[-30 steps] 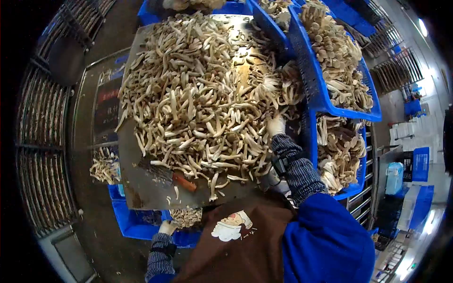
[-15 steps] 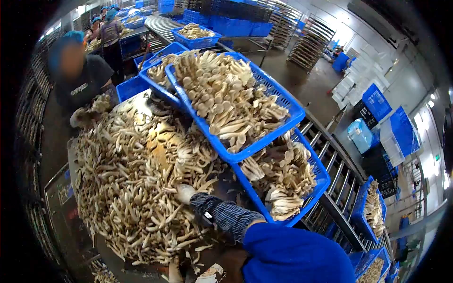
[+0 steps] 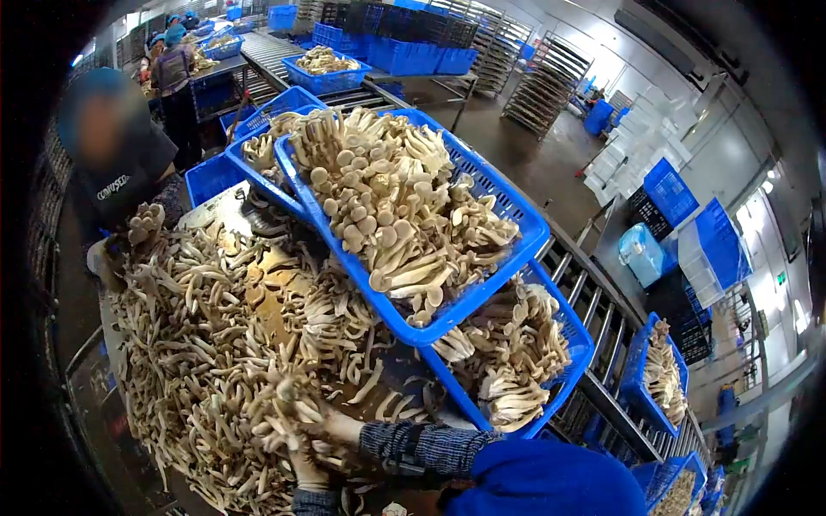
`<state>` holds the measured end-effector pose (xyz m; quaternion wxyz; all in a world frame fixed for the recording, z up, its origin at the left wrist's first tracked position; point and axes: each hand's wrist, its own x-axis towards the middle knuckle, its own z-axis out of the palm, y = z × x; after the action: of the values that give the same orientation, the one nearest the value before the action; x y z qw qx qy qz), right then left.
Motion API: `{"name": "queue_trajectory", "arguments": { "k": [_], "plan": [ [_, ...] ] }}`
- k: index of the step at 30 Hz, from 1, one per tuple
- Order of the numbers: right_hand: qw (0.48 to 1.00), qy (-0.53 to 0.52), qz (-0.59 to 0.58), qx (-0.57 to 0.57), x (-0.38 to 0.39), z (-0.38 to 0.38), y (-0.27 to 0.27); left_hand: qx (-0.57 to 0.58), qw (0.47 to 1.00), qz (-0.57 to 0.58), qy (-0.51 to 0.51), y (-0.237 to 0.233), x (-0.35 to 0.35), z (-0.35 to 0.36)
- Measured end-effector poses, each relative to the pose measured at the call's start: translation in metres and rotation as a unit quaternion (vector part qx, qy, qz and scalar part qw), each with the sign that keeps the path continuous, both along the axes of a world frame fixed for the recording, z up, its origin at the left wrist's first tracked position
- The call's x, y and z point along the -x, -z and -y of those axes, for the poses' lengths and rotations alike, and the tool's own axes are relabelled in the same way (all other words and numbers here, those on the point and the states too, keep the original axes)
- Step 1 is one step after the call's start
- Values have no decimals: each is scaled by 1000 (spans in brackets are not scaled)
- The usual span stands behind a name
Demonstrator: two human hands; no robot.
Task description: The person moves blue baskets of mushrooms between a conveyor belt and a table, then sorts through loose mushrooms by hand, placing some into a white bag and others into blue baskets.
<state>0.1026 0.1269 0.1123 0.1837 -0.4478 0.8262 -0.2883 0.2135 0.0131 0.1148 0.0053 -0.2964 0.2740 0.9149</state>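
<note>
So from where I'm standing, the roller conveyor (image 3: pixel 607 346) runs diagonally through the room. Past it there's dark, wet-looking floor (image 3: pixel 495 146), a tall tray rack (image 3: pixel 547 90), then stacked white boxes (image 3: pixel 641 150) near a pale wall (image 3: pixel 731 172). Seriously glaring lights (image 3: pixel 802 318) over that side, plus a tiny green sign (image 3: pixel 781 278).

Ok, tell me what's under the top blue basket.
Below the top blue basket, a lower basket of mushrooms sticks out at the near end, and another blue rim shows at left. What lies beneath its middle is covered.
</note>
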Motion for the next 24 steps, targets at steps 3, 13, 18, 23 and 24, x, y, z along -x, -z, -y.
{"name": "queue_trajectory", "arguments": {
  "k": [3,13,18,23,24],
  "plan": [
    [994,44,97,2,25,17,-6,78,993,-67,53,-100,24,16],
    [900,276,261,213,27,73,5,-77,988,-76,-113,-40,59,31],
    [795,327,422,288,23,63,6,129,988,83,-21,-54,56,31],
    [933,277,172,155,25,34,-17,250,960,69,-108,-95,51,43],
    [775,287,507,244,26,22,-45,269,946,135,-119,-166,50,17]
  ]
}}
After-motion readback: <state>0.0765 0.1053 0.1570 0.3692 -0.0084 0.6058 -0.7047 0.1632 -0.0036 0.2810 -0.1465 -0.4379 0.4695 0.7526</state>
